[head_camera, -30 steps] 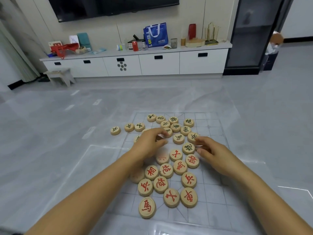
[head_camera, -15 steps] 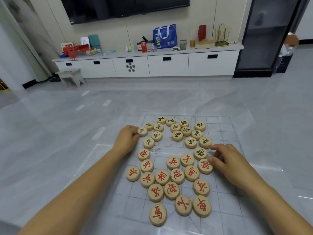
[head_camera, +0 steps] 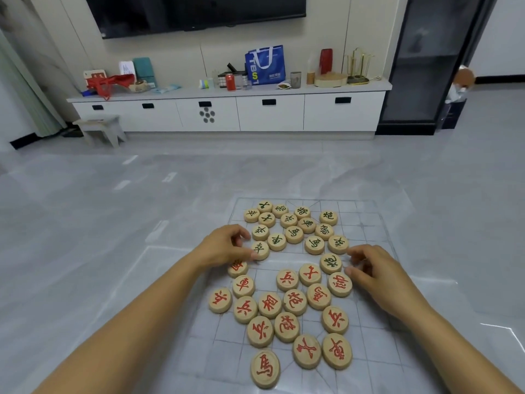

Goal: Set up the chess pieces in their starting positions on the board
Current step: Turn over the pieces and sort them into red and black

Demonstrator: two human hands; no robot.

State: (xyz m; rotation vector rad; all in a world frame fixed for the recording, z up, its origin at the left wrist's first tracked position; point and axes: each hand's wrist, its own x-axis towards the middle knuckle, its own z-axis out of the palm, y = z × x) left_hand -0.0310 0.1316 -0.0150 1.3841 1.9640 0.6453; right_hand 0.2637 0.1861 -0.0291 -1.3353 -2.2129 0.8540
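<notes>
Pieces crowd the board (head_camera: 369, 223), green script far, red near; red 馬 (head_camera: 265, 368) sits nearest; left hand (head_camera: 227, 248) curled, thumb touching a green piece (head_camera: 260, 249); right hand (head_camera: 372, 268) curled beside a second green piece (head_camera: 331, 263), grip impossible to call; blue bag (head_camera: 265, 65) reads TBS

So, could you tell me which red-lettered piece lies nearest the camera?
The red horse piece, alone at the board's near edge; every other red one sits farther up.
</notes>
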